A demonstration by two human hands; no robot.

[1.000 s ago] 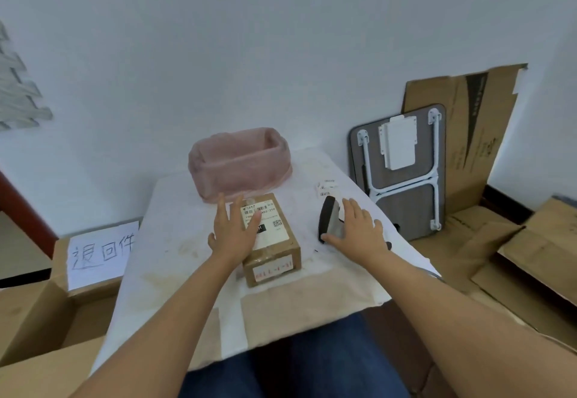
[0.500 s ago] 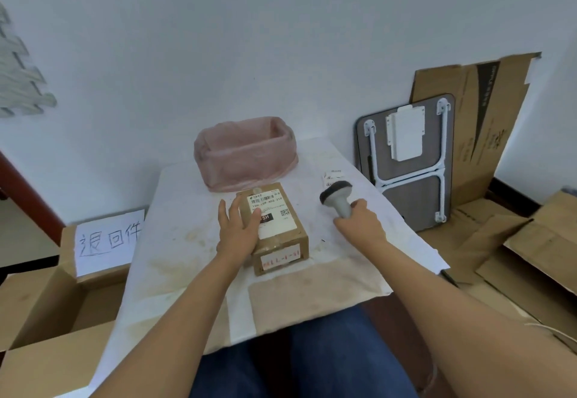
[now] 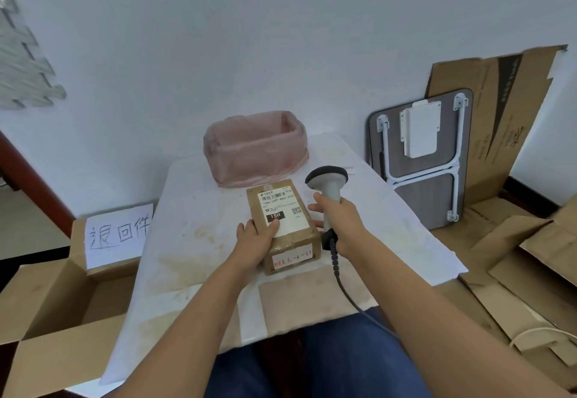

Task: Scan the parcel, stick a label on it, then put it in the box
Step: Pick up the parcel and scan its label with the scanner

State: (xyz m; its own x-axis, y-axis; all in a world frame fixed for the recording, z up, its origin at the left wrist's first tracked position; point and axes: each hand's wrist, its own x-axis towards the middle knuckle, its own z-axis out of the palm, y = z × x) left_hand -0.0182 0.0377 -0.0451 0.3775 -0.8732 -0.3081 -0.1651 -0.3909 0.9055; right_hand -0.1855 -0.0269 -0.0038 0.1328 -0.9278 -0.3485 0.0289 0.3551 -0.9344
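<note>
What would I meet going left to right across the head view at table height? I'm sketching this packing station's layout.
open cardboard box with the handwritten sign → left hand → parcel → scanner in the right hand → folded table → flattened cardboard

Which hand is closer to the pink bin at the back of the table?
Right, I think, narrowly. The right hand holds the scanner, whose head nearly reaches the pink bin. The left hand grips the parcel nearer the person.
</note>
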